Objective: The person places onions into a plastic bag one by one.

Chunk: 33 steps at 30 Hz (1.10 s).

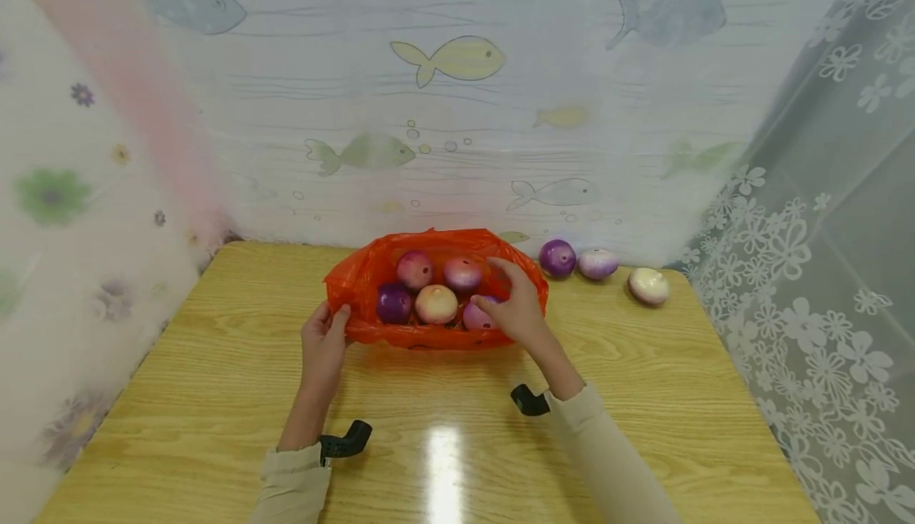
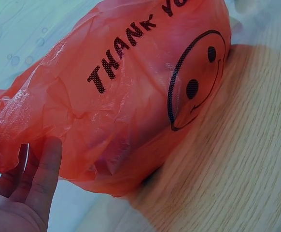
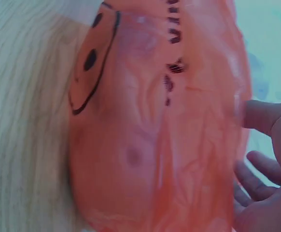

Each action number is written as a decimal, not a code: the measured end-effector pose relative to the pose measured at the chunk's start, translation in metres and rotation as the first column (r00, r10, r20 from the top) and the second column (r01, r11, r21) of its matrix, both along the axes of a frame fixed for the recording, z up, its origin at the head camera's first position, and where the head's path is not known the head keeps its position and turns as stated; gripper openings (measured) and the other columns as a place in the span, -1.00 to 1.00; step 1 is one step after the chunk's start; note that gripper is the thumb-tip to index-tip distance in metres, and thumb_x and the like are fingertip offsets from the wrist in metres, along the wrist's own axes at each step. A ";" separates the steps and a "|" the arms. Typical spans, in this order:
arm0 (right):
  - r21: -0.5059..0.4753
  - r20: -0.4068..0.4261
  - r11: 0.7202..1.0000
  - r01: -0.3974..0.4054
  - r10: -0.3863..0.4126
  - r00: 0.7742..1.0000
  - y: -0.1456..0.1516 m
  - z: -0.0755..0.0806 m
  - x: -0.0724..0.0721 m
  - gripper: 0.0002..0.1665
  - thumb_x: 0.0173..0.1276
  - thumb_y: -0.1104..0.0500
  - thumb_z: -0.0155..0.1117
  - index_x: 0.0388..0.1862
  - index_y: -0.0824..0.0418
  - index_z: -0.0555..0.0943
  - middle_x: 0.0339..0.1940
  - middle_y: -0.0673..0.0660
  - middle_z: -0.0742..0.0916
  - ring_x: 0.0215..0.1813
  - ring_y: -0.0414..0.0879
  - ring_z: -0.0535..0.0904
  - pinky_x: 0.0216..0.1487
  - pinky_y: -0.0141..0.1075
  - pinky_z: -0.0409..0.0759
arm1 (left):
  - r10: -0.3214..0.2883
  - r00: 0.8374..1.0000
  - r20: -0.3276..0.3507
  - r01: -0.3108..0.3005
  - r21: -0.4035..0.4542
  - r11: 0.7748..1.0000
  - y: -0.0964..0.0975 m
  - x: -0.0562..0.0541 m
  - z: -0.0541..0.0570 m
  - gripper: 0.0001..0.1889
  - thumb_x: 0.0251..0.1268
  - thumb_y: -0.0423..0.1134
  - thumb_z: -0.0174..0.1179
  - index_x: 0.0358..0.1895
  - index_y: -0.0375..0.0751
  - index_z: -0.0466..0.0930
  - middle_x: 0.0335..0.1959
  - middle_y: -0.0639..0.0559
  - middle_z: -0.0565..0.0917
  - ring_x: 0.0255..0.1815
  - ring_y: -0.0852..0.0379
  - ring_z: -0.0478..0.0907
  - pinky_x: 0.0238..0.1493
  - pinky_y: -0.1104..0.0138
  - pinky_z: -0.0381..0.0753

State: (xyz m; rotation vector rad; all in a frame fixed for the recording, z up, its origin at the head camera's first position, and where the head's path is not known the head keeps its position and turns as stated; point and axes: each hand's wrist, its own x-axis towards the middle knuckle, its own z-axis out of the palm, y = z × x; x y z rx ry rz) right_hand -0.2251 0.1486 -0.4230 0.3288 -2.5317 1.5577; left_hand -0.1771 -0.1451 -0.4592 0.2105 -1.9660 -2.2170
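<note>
Bag (image 1: pixel 429 339), red plastic, mouth open; five round purple-to-cream onions (image 1: pixel 436 304) inside, three loose onions (image 1: pixel 557 259) right of it. Left hand (image 1: pixel 324 345): pinching bag's left rim. Right hand (image 1: pixel 520 310): fingers apart, bag's right end. Step, apparently: filling or emptying; next calls for steady rim.

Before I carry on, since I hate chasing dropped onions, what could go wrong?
The loose pale onion lies near the far right corner of the table and might roll off if bumped. The left hand pinches one edge of the red bag, which could tear or slip and sag over the onions inside.
</note>
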 end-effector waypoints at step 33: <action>-0.553 -0.199 0.816 0.168 -0.326 0.924 0.081 -0.035 0.022 -0.68 0.28 0.49 0.39 0.01 0.55 0.61 -0.20 0.16 0.73 -0.11 -0.19 0.67 0.00 -0.45 0.67 | 0.017 1.000 0.001 -0.017 -0.003 1.000 -0.002 0.002 0.003 -0.59 0.65 -0.14 -0.02 0.39 -0.21 0.43 0.12 0.07 0.60 -0.03 0.27 0.65 -0.04 0.47 0.70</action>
